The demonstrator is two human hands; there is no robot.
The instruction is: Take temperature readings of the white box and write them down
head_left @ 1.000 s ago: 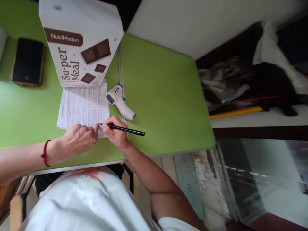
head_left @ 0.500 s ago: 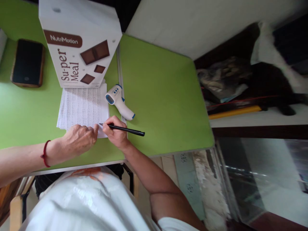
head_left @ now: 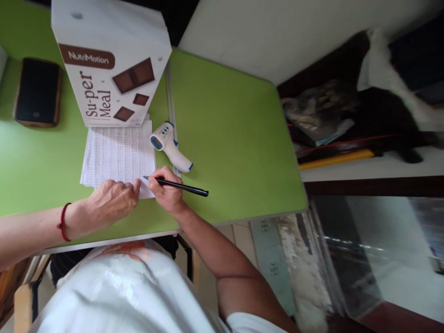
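A black pen [head_left: 185,187] is gripped in my right hand [head_left: 167,189], its tip at the lower right part of the handwritten paper sheets [head_left: 116,155]. My left hand [head_left: 113,201] lies on the bottom edge of the sheets with its fingers curled under, closed, a red bracelet on the wrist; nothing shows in it. Its outermost finger is close to the pen tip. Rows of small writing cover the top sheet. Just above my right hand rests a white and blue infrared thermometer [head_left: 169,145].
A white NutriMotion box [head_left: 104,92] stands at the sheets' far edge. Left of it lies a dark smartphone [head_left: 37,92]. All are on a green table [head_left: 236,138], whose right edge faces a shelf holding a plastic bag [head_left: 319,111] and a yellow bar-like thing [head_left: 336,159].
The view has shifted slightly, so the box, phone and thermometer sit a little further left. My hands and the pen keep nearly the same pose on the paper.
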